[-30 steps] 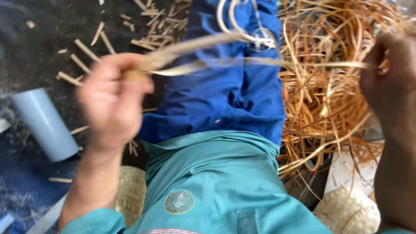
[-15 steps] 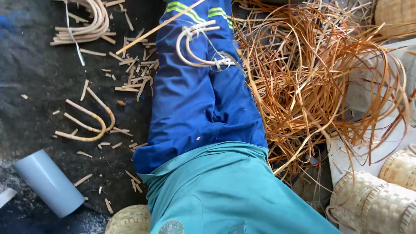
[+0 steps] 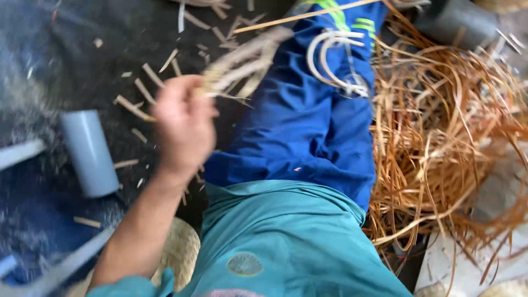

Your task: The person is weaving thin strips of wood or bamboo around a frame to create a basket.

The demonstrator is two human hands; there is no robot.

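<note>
The left hand [image 3: 184, 124] is raised over the dark floor [image 3: 82, 60], fingers closed around a bunch of pale cane strips [image 3: 245, 60] that blurs up and to the right, toward the blue trouser leg [image 3: 297, 126]. The right hand is out of sight. A coil of white cane [image 3: 333, 60] lies on the leg. A heap of orange cane [image 3: 445, 143] is just beside it, and a grey pipe [image 3: 88, 151] lies left of the hand.

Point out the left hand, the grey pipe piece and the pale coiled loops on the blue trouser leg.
left hand [image 3: 184, 126], head view, back of the hand.
grey pipe piece [image 3: 89, 152], head view, middle of its side.
pale coiled loops [image 3: 330, 58], head view, curved strands.
</note>
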